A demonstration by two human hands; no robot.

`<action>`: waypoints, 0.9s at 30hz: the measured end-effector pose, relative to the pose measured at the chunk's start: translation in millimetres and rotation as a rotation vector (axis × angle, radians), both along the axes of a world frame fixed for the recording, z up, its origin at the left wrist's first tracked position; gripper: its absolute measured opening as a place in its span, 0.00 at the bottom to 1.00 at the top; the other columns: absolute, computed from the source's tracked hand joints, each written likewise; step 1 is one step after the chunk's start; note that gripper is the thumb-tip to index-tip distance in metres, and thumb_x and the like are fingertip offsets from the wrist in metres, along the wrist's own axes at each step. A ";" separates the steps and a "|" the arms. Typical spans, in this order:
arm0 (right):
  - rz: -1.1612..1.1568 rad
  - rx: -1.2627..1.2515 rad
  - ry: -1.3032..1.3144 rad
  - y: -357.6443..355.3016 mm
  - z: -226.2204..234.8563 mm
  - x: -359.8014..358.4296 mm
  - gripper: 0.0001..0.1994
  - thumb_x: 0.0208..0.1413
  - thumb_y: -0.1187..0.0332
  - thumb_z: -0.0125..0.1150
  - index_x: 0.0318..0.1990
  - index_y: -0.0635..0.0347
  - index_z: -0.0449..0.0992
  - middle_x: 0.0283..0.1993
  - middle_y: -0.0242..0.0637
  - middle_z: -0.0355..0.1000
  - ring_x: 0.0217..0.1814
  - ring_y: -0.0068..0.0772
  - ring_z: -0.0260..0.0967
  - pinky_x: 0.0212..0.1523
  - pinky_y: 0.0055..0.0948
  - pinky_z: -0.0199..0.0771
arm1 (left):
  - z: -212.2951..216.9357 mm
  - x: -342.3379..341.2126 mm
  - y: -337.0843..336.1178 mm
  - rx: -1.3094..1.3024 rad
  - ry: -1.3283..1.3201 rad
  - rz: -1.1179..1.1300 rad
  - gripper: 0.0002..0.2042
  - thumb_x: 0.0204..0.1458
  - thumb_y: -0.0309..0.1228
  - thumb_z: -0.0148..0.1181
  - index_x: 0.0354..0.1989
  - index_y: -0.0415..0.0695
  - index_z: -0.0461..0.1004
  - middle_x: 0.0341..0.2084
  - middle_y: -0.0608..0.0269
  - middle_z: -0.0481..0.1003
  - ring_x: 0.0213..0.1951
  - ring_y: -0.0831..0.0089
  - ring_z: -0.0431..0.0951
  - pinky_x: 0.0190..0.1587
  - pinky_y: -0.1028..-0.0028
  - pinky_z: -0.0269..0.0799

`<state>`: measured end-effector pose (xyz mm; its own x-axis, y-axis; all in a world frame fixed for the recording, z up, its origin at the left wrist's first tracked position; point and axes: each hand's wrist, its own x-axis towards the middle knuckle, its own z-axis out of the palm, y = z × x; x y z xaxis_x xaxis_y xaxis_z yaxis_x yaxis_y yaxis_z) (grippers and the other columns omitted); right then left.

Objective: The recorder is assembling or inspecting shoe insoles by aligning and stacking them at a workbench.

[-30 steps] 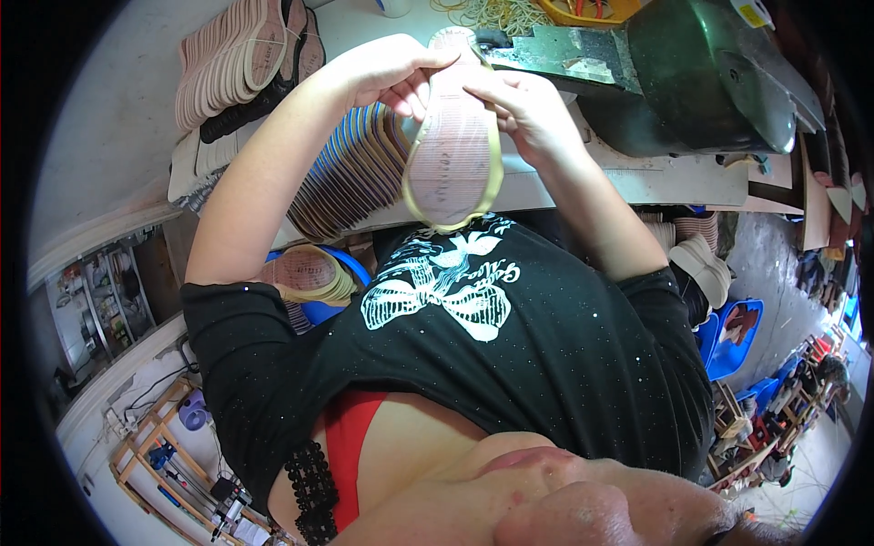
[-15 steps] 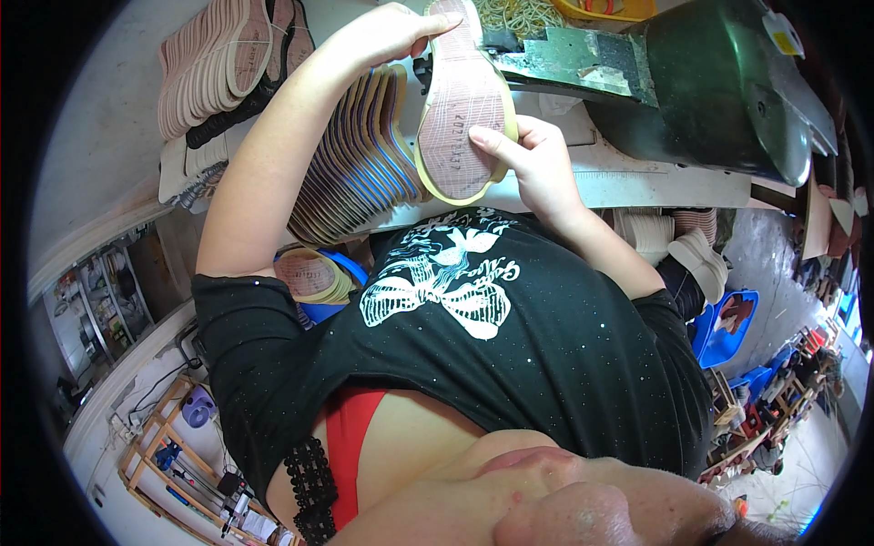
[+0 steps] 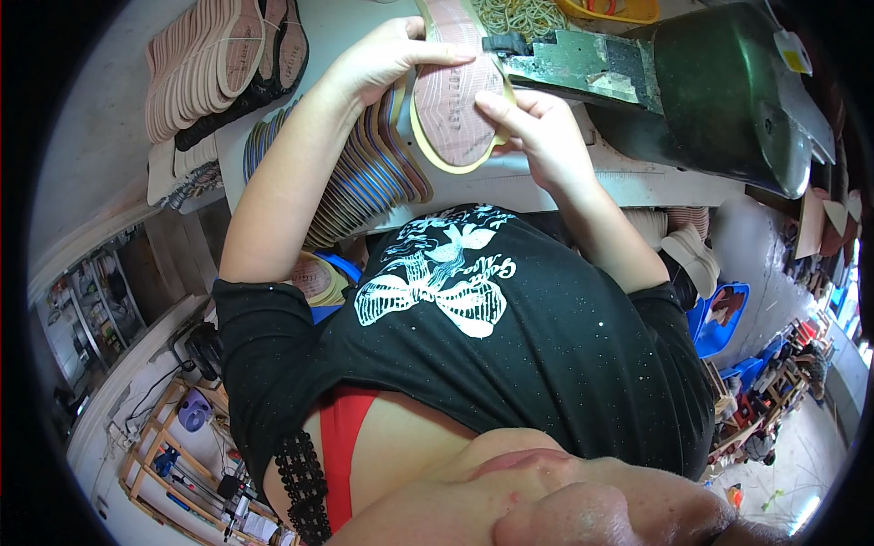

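My left hand [image 3: 387,62] and my right hand [image 3: 551,136] hold a pinkish, lined shoe insole [image 3: 443,114] with a yellowish edge. The left thumb lies across its middle, fingers underneath. On the right side of the wide near part, my right thumb presses the top face while the other fingers curl below. The far end runs out of the picture. Just right of the insole is a dark knob-like part on the arm of a green machine [image 3: 710,82]. Left of the insole, beneath my left forearm, stands a row of insoles with blue and tan edges [image 3: 360,164].
Pale insoles [image 3: 205,68] stand tied in a bundle at the table's far left. Yellowish cord [image 3: 519,16] lies tangled at the back, beside an orange tray [image 3: 610,9]. A blue bin [image 3: 719,323] is at my right, and more insoles [image 3: 319,278] are low at my left.
The insole has shifted away from me and slightly left, closer to the machine's arm. My left thumb has moved from its far end to its middle. The right hand still grips the near part.
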<state>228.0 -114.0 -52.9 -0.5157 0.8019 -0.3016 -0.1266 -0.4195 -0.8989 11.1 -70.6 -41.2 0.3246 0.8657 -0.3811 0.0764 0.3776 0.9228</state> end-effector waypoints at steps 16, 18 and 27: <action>0.089 -0.248 0.075 -24.2 -6.1 29.2 0.08 0.55 0.71 0.60 0.36 0.68 0.75 0.31 0.40 0.76 0.34 0.24 0.75 0.39 0.21 0.75 | 0.5 -3.6 -1.2 -0.009 0.044 0.033 0.19 0.46 0.35 0.67 0.42 0.34 0.74 0.33 0.59 0.78 0.35 0.75 0.79 0.41 0.78 0.75; -0.050 -0.025 0.046 -35.3 -11.0 26.2 0.06 0.57 0.72 0.58 0.36 0.67 0.74 0.31 0.38 0.76 0.34 0.23 0.74 0.39 0.20 0.74 | 13.3 3.2 -3.7 -0.004 0.000 0.056 0.18 0.48 0.32 0.66 0.45 0.35 0.74 0.37 0.59 0.77 0.39 0.73 0.77 0.45 0.76 0.73; -0.152 -0.151 0.235 -43.0 -11.0 1.9 0.15 0.58 0.65 0.57 0.47 0.67 0.70 0.43 0.38 0.73 0.44 0.24 0.71 0.47 0.27 0.71 | 27.1 11.7 -7.0 0.012 -0.162 0.085 0.18 0.49 0.27 0.63 0.49 0.35 0.73 0.41 0.59 0.77 0.43 0.71 0.76 0.50 0.73 0.71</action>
<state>229.9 -157.0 -64.0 -0.4633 0.8303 -0.3098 -0.3951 -0.5065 -0.7664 22.8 -77.7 -14.1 0.3064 0.8968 -0.3192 -0.1050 0.3652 0.9250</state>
